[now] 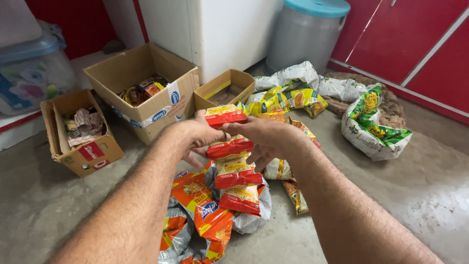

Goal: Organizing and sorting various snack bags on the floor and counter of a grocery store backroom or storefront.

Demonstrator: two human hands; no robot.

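Concrete floor (430,195): grey, worn, carrying everything listed below.

White appliance (220,29): stood at the far side, centre. To its right, a grey bin with a teal lid (305,29); beyond that, red cabinet doors (415,39).

Clear storage tub with a blue lid (29,68): far left.

Large open carton (141,83): far left of centre, holding mixed snack packets. A smaller open carton (80,129) sat to its left with wrapped goods inside; a third, low carton (224,90) sat to its right, contents unclear.

Green-and-white sack (373,122): slumped on the right, touching a brown woven mat (391,105). White crumpled bags and yellow packets (288,98) lay just beyond the hands.

Orange snack bags (200,210): heaped on the near floor, left of centre, partly over silver foil bags.

Strip of small red-and-yellow sachets (234,166): hung in the air at centre, above the orange heap, joined end to end in a chain of about four visible. Judged very light, limp and crinkly, with slick film; it would swing and fold freely, and the joins between sachets could tear if tugged. Best taken by the top sachet or at a sealed seam, with support lower down if carried.

Left hand (195,134): grip pressed on the left side of the upper sachets, fingers curled behind.

Right hand (266,134): grip pinching the top of the strip from the right, fingers closed over it.
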